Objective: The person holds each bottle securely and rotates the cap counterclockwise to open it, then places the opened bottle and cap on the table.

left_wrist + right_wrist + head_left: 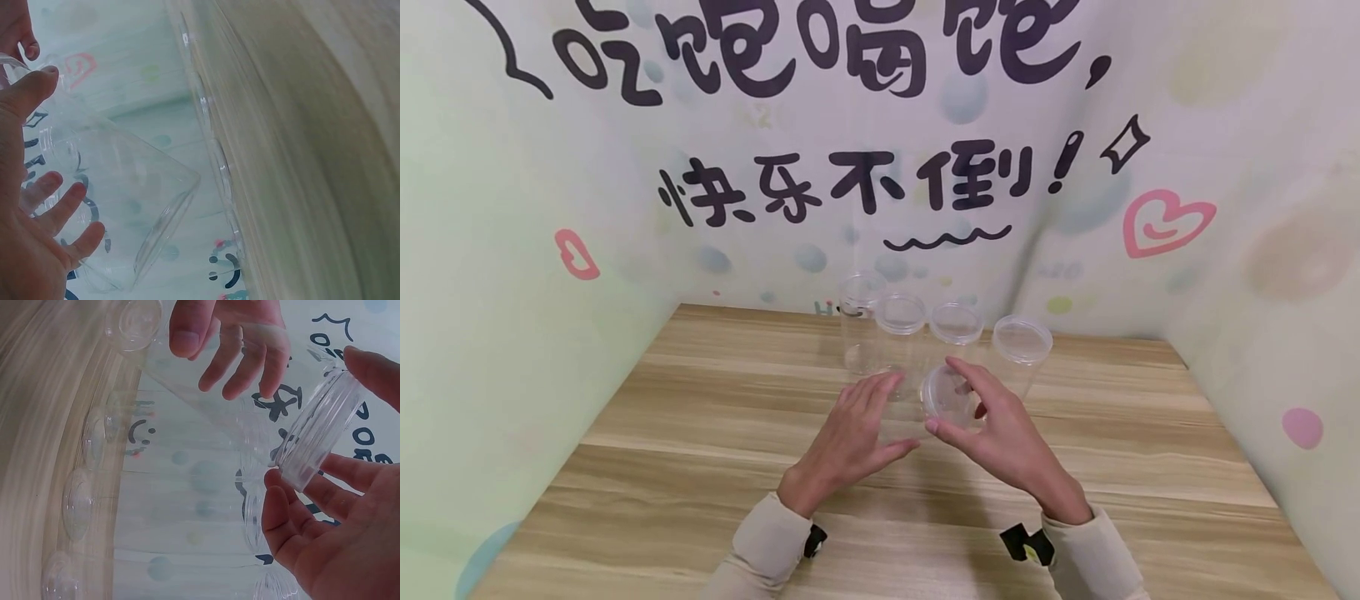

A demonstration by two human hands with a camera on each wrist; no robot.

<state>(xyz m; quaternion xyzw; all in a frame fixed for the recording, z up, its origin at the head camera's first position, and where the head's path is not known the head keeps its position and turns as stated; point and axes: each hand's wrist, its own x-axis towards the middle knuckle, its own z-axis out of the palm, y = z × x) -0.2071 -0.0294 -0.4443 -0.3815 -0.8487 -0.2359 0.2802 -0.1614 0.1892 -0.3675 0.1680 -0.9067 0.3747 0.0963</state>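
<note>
A clear plastic jar [134, 165] lies tilted between both hands, its base pointing away from the right hand. At its other end is a ribbed clear lid [325, 428]. My right hand [1003, 433] grips the lid end, thumb on one side and fingers on the other. Around the jar's body curves my left hand [850, 433], with the thumb apart from the spread fingers. The see-through plastic makes exact contact under the left fingers hard to see. Both hands are above the table, in front of a row of upright jars.
Several clear lidded jars stand side by side at the back of the wood-grain table [700, 467], among them the rightmost jar [1022, 340] and the leftmost jar [859, 333]. Behind them hangs a printed backdrop [790, 258]; similar covering encloses both sides.
</note>
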